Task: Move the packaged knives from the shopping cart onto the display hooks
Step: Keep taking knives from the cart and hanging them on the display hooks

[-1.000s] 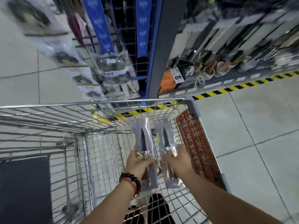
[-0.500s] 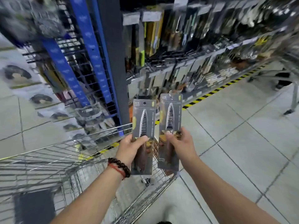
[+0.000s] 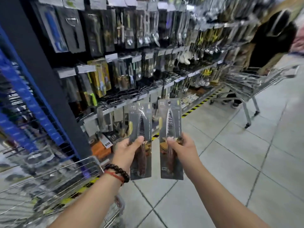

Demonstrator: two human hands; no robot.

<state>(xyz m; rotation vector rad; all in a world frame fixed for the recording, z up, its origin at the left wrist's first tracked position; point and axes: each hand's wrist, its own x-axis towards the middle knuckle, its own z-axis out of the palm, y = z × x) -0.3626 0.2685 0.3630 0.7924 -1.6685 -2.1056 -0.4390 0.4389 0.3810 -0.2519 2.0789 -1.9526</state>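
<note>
A: Hands?
B: Left hand grips one packaged knife, right hand grips the second packaged knife, thumbs on the fronts.
A: Where?
B: Both upright, side by side, apart, held before the display hooks. Shopping cart lower left, clear of both packs.

Both arms outstretched, hands clenched

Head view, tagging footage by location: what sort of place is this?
Most likely a shop's kitchenware aisle: packaged utensils hang on display hooks with price tags, and a wire shopping cart stands on a tiled floor.
</note>
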